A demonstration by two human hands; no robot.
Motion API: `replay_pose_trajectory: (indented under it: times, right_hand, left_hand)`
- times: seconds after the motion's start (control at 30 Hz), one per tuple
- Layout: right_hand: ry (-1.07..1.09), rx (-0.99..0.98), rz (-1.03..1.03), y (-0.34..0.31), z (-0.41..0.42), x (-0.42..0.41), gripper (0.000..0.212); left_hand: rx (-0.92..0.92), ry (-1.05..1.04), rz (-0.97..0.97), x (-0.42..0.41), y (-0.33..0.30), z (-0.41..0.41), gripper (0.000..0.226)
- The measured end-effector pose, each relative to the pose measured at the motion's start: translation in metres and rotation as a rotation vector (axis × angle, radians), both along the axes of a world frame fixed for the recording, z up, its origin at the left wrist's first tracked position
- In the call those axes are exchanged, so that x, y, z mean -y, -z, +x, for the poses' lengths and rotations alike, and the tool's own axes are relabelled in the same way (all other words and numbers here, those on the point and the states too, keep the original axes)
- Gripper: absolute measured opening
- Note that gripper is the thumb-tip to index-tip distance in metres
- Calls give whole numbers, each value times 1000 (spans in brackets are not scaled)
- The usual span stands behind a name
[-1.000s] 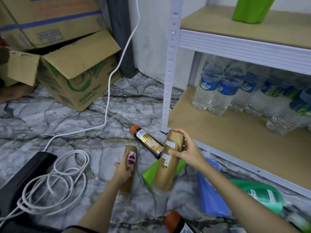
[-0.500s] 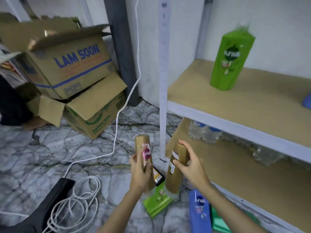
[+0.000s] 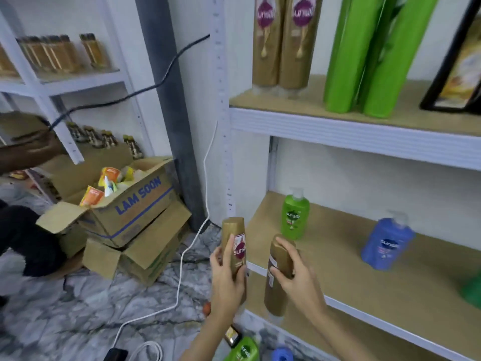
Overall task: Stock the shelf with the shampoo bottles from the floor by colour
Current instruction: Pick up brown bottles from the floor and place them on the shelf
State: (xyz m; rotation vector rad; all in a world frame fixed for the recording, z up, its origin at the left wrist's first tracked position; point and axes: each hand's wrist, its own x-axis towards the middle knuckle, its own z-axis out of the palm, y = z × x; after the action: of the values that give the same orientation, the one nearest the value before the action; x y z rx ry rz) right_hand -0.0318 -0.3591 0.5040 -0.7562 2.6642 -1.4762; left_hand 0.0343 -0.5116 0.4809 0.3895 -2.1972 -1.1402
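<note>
1. Up come both gold bottles since half a second back, and the view has climbed with them: a higher board holding gold and green bottles now shows, where only one green bottle stood in sight before.
2. Left hand (image 3: pixel 227 278) wraps its fingers round the left gold bottle (image 3: pixel 234 252), upright, its maroon "sunsilk" badge facing us.
3. Right hand (image 3: pixel 299 280) grips the right gold bottle (image 3: pixel 277 274), fingers curled over its upper end; this one shows its back label, print too small to read.
4. Both bottles hang just in front of the shelf (image 3: pixel 351 128), at the left edge of its middle board, close together but not touching.
5. On that middle board stand a green pump bottle (image 3: pixel 295 217) and a blue pump bottle (image 3: pixel 387 243), well apart, both marked "sunsilk".
6. On the board above, two gold "sunsilk" shelf bottles (image 3: pixel 283 43) stand side by side, touching, with tall green bottles (image 3: pixel 364 56) just to their right.
7. Down on the marble floor (image 3: pixel 78 308), a green "sunsilk" floor bottle (image 3: pixel 244 350) lies beside a blue cap (image 3: pixel 282 354).
8. Left of the shelf, a cardboard box (image 3: pixel 135 201) reads "LAM SOON" in blue, with a white cable (image 3: pixel 182 256) trailing past it.
</note>
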Motion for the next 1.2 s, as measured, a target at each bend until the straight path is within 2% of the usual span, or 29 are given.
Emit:
replay_pose_trajectory:
  times: [0.1,0.17,0.27,0.53,0.73,0.87,1.2]
  right_hand:
    - [1,-39,-16,-78,0,-10,72]
    - [12,-84,-6,-126,0,-16,77]
    - [-10,-133,88,-194,5,-26,69]
    - [7,-250,27,-308,1,-29,65]
    - [64,-321,25,-358,-20,-18,65]
    - [120,-349,-20,-378,-36,-12,65]
    - [246,-387,-39,-406,-75,0,61]
  left_hand:
    - [-76,39,-46,-7,-79,-4,69]
    - [-111,60,-49,-12,-128,-4,73]
    - [-166,66,-82,-23,-197,-1,79]
    - [-294,126,-136,-19,-318,-21,73]
    - [-356,200,-137,1,-375,-60,91]
    - [-368,187,-189,13,-398,-96,93]
    - [-273,192,-171,28,-395,-186,95]
